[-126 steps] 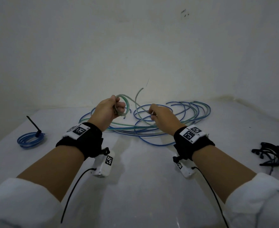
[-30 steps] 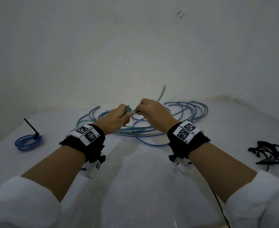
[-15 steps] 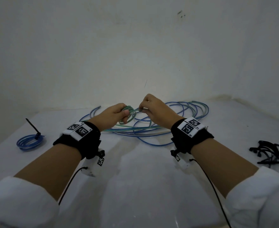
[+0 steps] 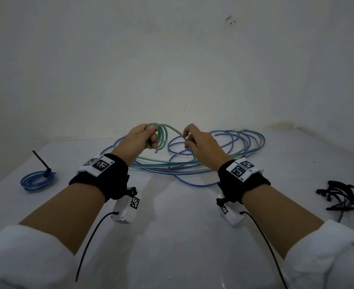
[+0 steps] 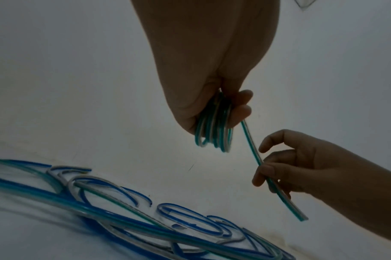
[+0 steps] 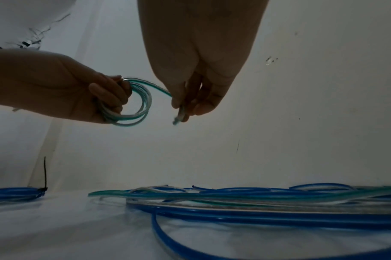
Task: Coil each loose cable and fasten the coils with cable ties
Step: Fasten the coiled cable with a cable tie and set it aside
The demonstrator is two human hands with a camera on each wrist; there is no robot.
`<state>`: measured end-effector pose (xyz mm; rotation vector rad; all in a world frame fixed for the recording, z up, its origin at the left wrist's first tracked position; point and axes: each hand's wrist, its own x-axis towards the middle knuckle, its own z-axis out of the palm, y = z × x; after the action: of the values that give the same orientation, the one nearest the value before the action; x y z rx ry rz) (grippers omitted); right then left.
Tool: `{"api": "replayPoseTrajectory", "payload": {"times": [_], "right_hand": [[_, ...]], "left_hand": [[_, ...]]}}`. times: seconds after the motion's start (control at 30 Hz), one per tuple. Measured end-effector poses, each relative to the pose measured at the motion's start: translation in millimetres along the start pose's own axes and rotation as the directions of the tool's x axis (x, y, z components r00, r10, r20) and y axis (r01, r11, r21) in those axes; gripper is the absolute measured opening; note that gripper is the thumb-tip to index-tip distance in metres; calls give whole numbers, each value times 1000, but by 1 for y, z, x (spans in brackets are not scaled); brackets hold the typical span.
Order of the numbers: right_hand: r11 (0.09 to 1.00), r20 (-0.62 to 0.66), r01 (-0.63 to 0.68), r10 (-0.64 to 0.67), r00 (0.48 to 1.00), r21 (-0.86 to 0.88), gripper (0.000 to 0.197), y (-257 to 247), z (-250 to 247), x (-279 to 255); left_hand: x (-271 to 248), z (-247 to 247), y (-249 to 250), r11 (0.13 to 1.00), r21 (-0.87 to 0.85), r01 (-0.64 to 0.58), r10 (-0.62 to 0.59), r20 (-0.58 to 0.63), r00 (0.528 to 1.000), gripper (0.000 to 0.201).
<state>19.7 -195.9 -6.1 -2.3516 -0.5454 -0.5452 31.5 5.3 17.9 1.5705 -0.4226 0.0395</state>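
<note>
My left hand (image 4: 144,138) is raised above the table and grips a small coil of green cable (image 4: 161,135), seen too as the green coil (image 6: 136,103) (image 5: 214,128). A free length of that cable runs right to my right hand (image 4: 189,140), which pinches the cable end (image 6: 179,114) (image 5: 276,188) between thumb and fingers. Below both hands a loose tangle of blue and green cables (image 4: 224,155) lies on the white table (image 4: 182,226). At the left sits a finished blue coil (image 4: 37,180) bound with a black cable tie (image 4: 41,161).
A heap of black cable ties (image 4: 347,197) lies at the right edge of the table. White walls close the table in at the back and right. Wrist cameras with black leads hang under both forearms.
My hands, close together half a second ago, have drawn apart and risen a little. The green coil in my left hand now stands upright and a short tail spans to my right hand.
</note>
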Motion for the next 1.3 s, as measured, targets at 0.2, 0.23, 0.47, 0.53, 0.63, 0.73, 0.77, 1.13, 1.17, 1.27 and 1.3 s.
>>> {"api": "replayPoseTrajectory", "payload": {"times": [0.2, 0.23, 0.47, 0.53, 0.63, 0.73, 0.77, 1.13, 1.17, 1.27, 1.3], "right_hand": [[994, 122, 109, -109, 987, 7, 24, -1, 13, -3], [992, 111, 122, -121, 986, -9, 19, -2, 14, -4], [974, -156, 227, -221, 963, 23, 9, -16, 25, -1], [973, -197, 215, -196, 961, 80, 7, -21, 27, 1], [953, -196, 110, -56, 979, 281, 5, -28, 27, 0], [878, -168, 1, 90, 982, 478, 12, -31, 26, 0], [862, -163, -11, 108, 981, 507, 12, -31, 25, 0], [903, -197, 13, 80, 977, 429, 6, -23, 21, 0], [933, -227, 24, 62, 972, 360, 7, -20, 21, 0], [937, -262, -4, 103, 960, 350, 22, -15, 17, -1], [916, -249, -16, 125, 961, 401, 30, -15, 14, -2]], "left_hand": [[6, 3, 2, 986, -169, 9, -26, -101, 995, 26], [6, 3, 2, 983, -184, 9, -30, -108, 994, 26], [5, 14, -3, 975, -222, -2, -15, -76, 997, 23], [5, 18, -5, 981, -195, 3, -16, -69, 997, 20], [4, 21, -8, 993, -120, 20, -26, -45, 999, 22], [3, 21, -12, 997, -75, 10, -12, -15, 1000, 20], [2, 21, -14, 998, -68, 8, -8, 8, 1000, 17], [1, 31, -12, 914, 354, -197, 161, 127, 979, 6], [2, 31, -13, 903, 379, -204, 164, 135, 977, 5], [2, 29, -14, 860, 452, -236, 159, 203, 966, 10], [2, 29, -14, 846, 475, -241, 152, 219, 964, 12]]}}
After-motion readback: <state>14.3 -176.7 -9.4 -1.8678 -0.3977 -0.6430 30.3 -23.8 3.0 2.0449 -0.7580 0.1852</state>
